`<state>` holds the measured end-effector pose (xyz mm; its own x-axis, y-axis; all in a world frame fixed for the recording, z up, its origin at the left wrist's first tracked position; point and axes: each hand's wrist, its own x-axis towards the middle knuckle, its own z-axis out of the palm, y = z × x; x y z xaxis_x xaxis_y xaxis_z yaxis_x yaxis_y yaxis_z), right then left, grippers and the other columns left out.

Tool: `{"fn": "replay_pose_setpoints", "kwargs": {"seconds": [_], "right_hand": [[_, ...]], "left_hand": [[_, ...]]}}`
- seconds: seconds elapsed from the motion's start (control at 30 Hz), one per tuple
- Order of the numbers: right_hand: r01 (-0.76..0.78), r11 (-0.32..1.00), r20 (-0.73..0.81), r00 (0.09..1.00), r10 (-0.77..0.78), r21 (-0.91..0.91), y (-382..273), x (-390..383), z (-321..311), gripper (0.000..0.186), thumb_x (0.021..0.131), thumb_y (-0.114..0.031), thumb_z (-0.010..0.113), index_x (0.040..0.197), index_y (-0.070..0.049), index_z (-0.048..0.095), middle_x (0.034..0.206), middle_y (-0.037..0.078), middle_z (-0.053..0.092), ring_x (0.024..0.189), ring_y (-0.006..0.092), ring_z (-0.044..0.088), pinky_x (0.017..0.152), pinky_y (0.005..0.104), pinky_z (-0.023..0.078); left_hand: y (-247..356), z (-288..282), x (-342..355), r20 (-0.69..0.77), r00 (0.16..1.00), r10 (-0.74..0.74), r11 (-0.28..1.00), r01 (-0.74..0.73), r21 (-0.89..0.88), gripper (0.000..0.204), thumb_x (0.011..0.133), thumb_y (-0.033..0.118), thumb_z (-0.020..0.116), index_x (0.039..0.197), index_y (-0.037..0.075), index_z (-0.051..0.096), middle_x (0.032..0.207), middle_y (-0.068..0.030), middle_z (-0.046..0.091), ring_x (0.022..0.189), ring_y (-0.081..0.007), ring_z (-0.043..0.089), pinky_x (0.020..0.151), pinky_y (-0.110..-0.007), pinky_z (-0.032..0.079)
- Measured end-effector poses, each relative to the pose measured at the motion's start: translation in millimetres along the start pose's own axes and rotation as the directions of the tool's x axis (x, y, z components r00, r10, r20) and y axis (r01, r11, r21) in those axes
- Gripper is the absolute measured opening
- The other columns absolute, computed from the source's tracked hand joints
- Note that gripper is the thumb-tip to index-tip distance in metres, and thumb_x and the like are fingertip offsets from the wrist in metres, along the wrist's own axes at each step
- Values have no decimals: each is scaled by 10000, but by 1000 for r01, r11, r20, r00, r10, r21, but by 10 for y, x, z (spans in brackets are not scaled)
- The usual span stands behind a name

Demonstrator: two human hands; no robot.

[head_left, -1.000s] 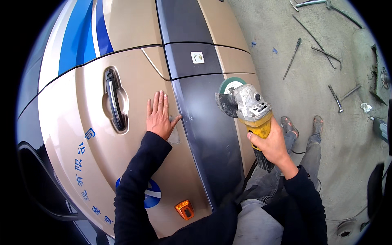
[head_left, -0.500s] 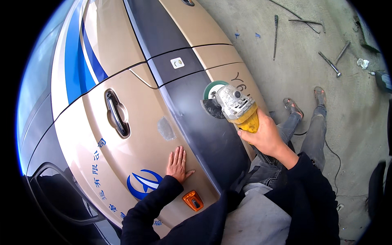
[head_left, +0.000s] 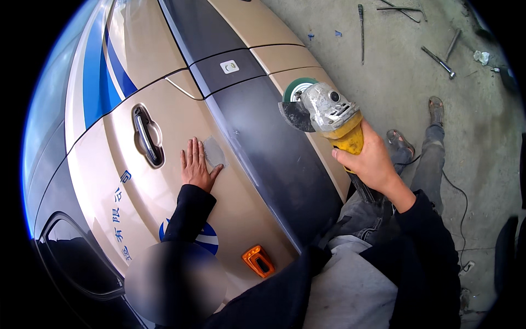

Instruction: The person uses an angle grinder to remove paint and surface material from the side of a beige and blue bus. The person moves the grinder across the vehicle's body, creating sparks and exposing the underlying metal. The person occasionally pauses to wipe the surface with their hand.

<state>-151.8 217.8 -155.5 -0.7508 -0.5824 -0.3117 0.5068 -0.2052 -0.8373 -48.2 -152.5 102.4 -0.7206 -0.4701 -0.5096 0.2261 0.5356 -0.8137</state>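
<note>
In my right hand point(head_left: 375, 159) is a yellow angle grinder point(head_left: 331, 112), its fingers wrapped round the body. The grinder's green disc point(head_left: 298, 86) lies over the tan strip at the edge of the car's dark band, partly hidden by a dark guard point(head_left: 297, 117). I cannot tell whether the disc touches the panel. My left hand point(head_left: 197, 167) rests flat on the tan car door point(head_left: 246, 214) with its fingers spread, holding nothing. Beside its fingers and thumb is a dull grey patch point(head_left: 215, 152). A dark grey band point(head_left: 274, 145) runs along the door between my hands.
A black door handle point(head_left: 147, 134) and an orange side lamp point(head_left: 257, 261) are on the bodywork. Several metal tools, among them a hammer-like one point(head_left: 438, 61), lie on the concrete floor point(head_left: 383, 71). A black cord point(head_left: 463, 203) trails across the floor by my legs. A round blurred area covers the lower left.
My left hand has slid forward and left over the door, up to the grey patch. The grinder in my right hand has moved forward and right, onto the tan strip. The view has shifted slightly.
</note>
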Motion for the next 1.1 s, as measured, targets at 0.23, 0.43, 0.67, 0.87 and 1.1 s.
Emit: {"fn": "replay_pose_setpoints", "kwargs": {"seconds": [0.23,0.43,0.67,0.87,1.1], "right_hand": [[29,999,20,999,-28,-41,-83,-37,-48,603,787,-250,793,1262,8,526,1045,211,709,981,405,694,868,448,545],[-32,998,62,997,35,-47,-226,-98,-285,607,782,-258,793,1257,8,524,1031,221,711,976,417,690,862,458,545],[-67,996,59,996,70,-59,-187,125,-291,529,786,-221,782,1200,16,553,1038,209,716,996,383,701,877,432,545],[-55,998,90,994,57,-20,-123,168,-193,501,791,-178,777,1193,17,551,1035,195,716,990,346,711,870,405,545],[-113,993,133,984,117,-40,-99,186,-201,513,788,-182,780,1201,14,547,1037,197,715,974,347,710,869,407,540]], "left_hand": [[563,-95,-706,97,983,156,986,-150,-67,1004,950,720,432,1601,-16,223,1697,-171,153,1587,-295,69,1275,-492,50],[835,-88,-1370,268,909,319,947,-320,-42,1036,935,771,387,1606,-1,224,1699,-159,154,1586,-286,88,1275,-479,59],[-31,-131,-486,68,998,5,999,-2,-37,985,954,684,476,1608,0,205,1696,-134,182,1583,-260,108,1276,-470,75],[-256,-93,-123,2,993,-117,993,117,-3,982,951,663,504,1604,-10,211,1698,-149,159,1587,-262,81,1278,-474,65],[358,-157,-805,145,988,56,996,-44,-81,1006,939,698,489,1600,-14,227,1697,-166,157,1587,-288,81,1277,-474,60]]}}
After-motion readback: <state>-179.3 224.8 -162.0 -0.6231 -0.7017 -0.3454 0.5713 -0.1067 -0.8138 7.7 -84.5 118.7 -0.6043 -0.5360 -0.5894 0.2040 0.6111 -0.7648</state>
